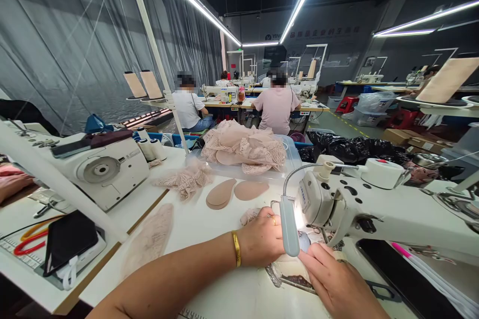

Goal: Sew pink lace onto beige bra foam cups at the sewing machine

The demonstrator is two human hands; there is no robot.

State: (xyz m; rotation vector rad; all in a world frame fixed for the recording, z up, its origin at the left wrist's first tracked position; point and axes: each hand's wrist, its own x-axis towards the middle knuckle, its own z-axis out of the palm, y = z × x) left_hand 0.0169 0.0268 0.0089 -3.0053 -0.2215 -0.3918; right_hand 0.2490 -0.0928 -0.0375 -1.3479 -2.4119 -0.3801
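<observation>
My left hand (262, 237), with a gold bangle and a ring, rests on a piece of pale pink fabric (288, 265) by the needle of the white sewing machine (359, 204); its fingers curl down on the fabric. My right hand (335, 279) lies flat on the same piece, fingers stretched toward the needle. The machine's gooseneck lamp (289, 224) hangs between the two hands and hides part of the fabric. More of the pink lace shows behind my left hand.
Two beige foam cups (235, 193) and lace pieces (187, 179) lie on the white table. A clear bin (292, 157) holds a heap of pink lace. Another sewing machine (108, 169), red scissors (30, 241) and a black phone stand left. Two people sew at the back.
</observation>
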